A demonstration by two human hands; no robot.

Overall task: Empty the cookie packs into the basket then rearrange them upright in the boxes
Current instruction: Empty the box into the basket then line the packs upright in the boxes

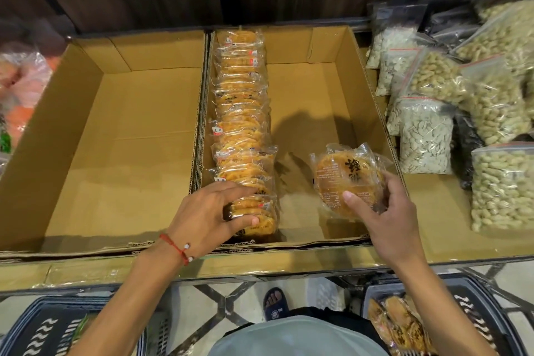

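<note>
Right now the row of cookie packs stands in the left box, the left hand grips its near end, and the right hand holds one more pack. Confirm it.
Wrong box: the head view shows the row of cookie packs in the right box, along its left wall, not the left box. The left hand grips its near end, the right hand holds one more pack.

we see warm, bright overhead light; soft shadows fall across the right box [326,89]; edges bow, perhaps slightly blurred.
</note>
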